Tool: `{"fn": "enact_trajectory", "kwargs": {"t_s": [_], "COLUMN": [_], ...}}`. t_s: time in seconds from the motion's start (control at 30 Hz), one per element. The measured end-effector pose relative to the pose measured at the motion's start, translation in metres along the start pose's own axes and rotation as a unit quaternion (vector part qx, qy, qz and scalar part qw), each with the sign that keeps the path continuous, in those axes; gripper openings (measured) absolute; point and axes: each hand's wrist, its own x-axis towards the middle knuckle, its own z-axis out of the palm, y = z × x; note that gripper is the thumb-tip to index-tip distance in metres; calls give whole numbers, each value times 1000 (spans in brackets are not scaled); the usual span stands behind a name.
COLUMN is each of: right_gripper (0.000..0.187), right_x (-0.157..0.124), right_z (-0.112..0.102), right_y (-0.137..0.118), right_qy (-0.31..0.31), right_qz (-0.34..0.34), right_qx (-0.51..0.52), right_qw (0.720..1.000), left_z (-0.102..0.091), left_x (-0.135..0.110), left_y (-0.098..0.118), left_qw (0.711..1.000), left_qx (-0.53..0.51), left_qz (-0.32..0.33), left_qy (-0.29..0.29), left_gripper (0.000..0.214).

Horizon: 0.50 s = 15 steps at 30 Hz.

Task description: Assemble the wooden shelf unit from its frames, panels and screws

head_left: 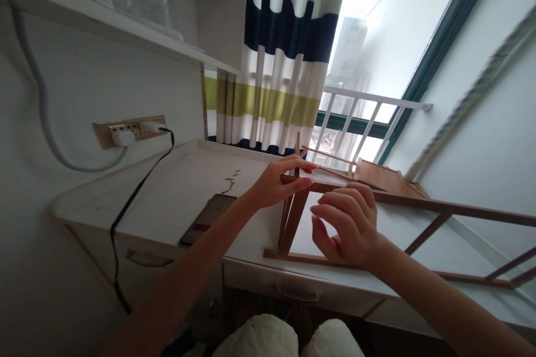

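At centre the left hand [276, 179] grips a corner of the rack [444, 211] reaching right, the right hand [352, 223] curls loosely, thumb and fingers parted, and centre-left the bench [167, 203] bears a cable [140, 186], dark bits [231, 180] and a forearm-overlapped phone [205, 220].

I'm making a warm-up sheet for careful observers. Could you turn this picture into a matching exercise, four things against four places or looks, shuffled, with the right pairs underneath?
Things
1. Phone
2. Striped curtain
3. Left hand
4. Black cord

Places and looks
A. At a corner of the brown wooden frame
B. Running down from the wall socket
C. White, navy and green, hanging beside the window
D. Lying flat on the white desk, partly behind a forearm

Right pairs: 1-D, 2-C, 3-A, 4-B
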Motion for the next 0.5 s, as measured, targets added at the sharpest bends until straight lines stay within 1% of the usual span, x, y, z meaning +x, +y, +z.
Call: {"fn": "enact_trajectory", "kwargs": {"t_s": [0.07,0.13,0.17,0.2,0.27,0.33,0.43,0.5], "right_gripper": [17,15,16,19,20,17,16,17], "right_x": [9,27,38,49,69,83,90,91], "right_z": [0,0,1,2,4,6,9,10], "right_y": [-1,6,12,19,34,47,59,64], "right_qy": [3,1,-10,-27,-93,-155,-253,-304], "right_qz": [37,98,133,164,198,197,148,124], "right_qx": [-9,-8,-1,3,7,15,38,64], "right_qw": [999,995,991,986,976,968,955,942], "left_z": [0,1,1,1,1,0,0,1], "left_x": [0,0,0,-1,-1,-1,0,-1], "left_y": [0,-2,-3,-4,-6,-6,-5,-4], "left_qw": [1000,1000,1000,1000,1000,1000,999,998], "left_qx": [-8,-20,-20,-15,4,18,32,37], "left_qz": [6,7,4,1,-1,5,13,10], "left_qy": [5,11,13,14,17,24,39,47], "left_gripper": [28,29,30,31,35,36,29,25]}}
